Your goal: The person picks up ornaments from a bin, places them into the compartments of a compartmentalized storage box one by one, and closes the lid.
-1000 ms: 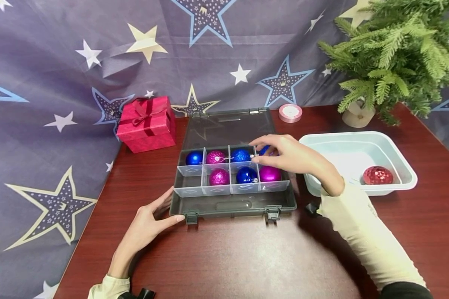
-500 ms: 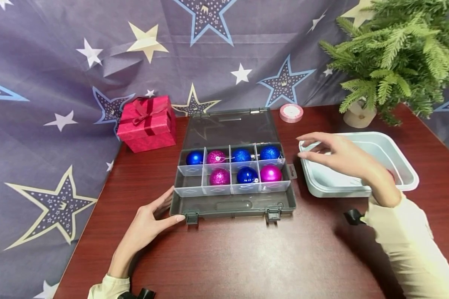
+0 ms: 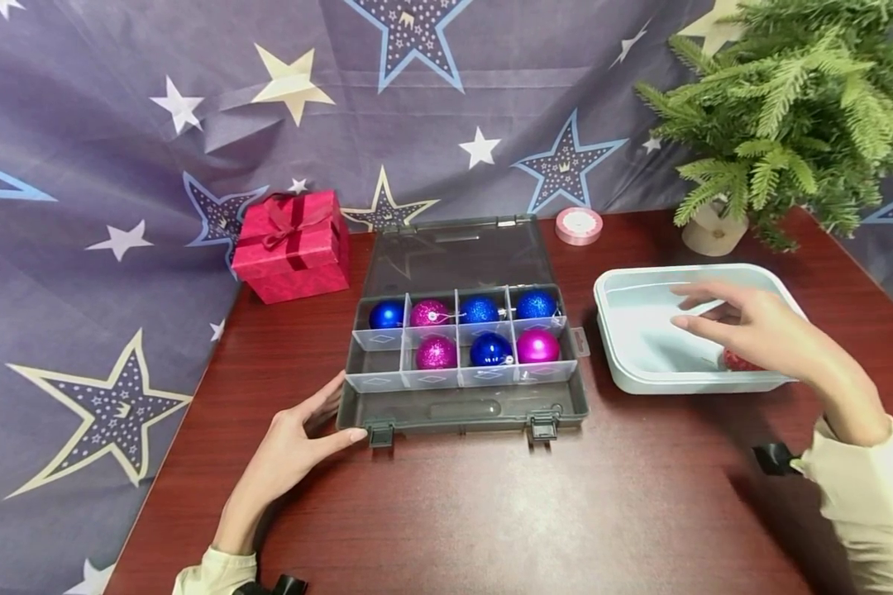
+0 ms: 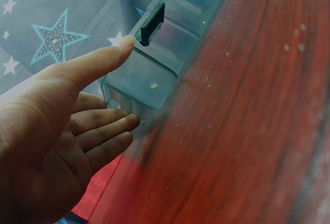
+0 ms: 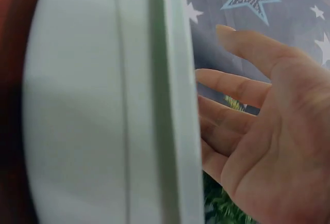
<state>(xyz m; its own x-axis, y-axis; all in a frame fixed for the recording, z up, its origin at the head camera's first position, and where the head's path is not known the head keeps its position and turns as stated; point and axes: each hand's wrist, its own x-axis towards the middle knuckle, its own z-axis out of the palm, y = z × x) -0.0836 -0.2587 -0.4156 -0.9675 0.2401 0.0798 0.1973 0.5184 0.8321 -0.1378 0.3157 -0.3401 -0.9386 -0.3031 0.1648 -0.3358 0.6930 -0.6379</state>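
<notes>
A dark translucent storage box lies with its lid raised. Its divided rows hold shiny and glittery blue baubles and pink baubles, one per compartment; the front-row left compartment is bare. My left hand rests at the box's front left corner, thumb on the front edge near a latch, fingers extended along the side. Over the pale basin hovers my right hand, fingers relaxed and holding nothing. A red bauble in the basin is partly hidden by that hand.
Behind the box stand a red gift box with a bow and a pink ribbon roll. A small artificial fir tree rises behind the basin. A starry cloth hangs along the table's back.
My right hand has left the blue bauble in the back-row right compartment and moved right, over the basin. The left hand has stayed at the box corner.
</notes>
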